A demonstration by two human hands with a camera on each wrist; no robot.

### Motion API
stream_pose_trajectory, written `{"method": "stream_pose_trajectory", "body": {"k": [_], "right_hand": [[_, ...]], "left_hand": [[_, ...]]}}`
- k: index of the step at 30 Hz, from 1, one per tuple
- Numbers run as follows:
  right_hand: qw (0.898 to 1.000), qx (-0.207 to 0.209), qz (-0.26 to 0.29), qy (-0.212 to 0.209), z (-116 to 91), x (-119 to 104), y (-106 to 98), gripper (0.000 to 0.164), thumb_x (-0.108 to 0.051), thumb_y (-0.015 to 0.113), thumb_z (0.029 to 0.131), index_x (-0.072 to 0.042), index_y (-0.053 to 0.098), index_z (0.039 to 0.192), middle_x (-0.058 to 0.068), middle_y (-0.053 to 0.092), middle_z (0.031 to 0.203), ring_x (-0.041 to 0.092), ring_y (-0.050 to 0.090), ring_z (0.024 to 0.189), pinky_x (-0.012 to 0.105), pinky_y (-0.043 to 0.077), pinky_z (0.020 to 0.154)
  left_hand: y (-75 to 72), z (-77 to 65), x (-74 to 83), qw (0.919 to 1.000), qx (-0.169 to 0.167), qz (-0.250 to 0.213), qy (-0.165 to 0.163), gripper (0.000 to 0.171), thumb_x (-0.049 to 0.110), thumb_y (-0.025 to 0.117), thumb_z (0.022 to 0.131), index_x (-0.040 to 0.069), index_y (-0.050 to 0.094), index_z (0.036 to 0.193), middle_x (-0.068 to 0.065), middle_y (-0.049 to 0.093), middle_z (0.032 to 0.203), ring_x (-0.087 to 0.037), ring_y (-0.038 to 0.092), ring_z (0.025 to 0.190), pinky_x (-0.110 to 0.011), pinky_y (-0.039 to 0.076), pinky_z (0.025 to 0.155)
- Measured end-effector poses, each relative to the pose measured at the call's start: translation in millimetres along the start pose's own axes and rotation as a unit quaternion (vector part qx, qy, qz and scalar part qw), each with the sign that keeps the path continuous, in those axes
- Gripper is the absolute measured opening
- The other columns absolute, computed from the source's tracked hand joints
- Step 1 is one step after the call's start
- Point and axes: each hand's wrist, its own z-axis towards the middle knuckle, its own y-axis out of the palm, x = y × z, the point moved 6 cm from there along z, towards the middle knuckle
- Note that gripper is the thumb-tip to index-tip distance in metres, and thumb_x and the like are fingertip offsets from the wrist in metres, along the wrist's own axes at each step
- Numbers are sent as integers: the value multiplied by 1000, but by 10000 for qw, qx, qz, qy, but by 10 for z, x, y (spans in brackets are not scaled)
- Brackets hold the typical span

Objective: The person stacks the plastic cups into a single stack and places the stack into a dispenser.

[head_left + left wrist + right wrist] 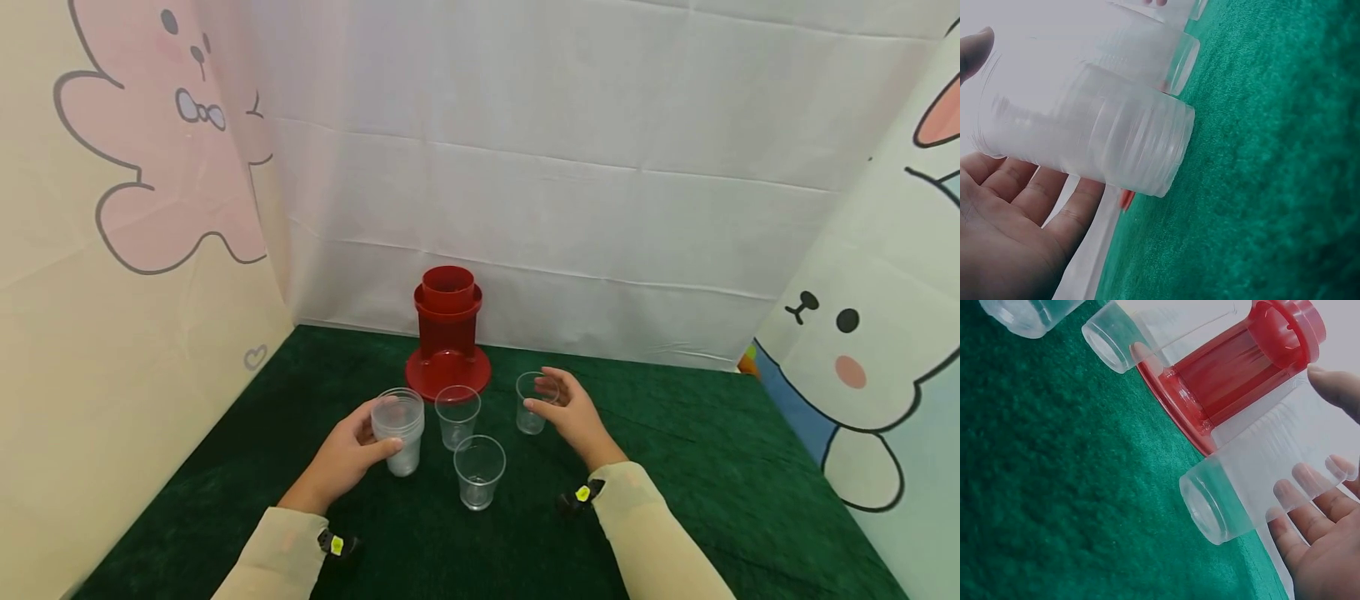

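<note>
My left hand holds a stack of clear plastic cups upright, thumb on the near side and fingers round the far side. In the left wrist view the stack's base is close to the green cloth. My right hand has its thumb and fingers round a single clear plastic cup. Its fingers show through that cup's wall in the right wrist view. Between the hands, two more clear cups stand upright, a nearer cup and a farther cup.
Behind the cups stands a red plastic holder with a round base and an open ring top. Green cloth covers the table. A white curtain hangs at the back, with cartoon-printed sheets on both sides.
</note>
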Motion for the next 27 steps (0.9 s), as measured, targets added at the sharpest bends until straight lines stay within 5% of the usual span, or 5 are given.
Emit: {"method": "stream_pose_trajectory", "body": {"k": [27], "right_hand": [[9995, 175, -236, -73, -47, -191, -15, 71, -23, 82, 90, -15, 45, 150, 16, 54, 147, 29, 52, 134, 54, 42, 112]], "left_hand": [[-2, -4, -33, 9998, 69, 45, -207, 70, 33, 75, 96, 19, 40, 155, -14, 48, 152, -36, 50, 137, -56, 42, 111]]}}
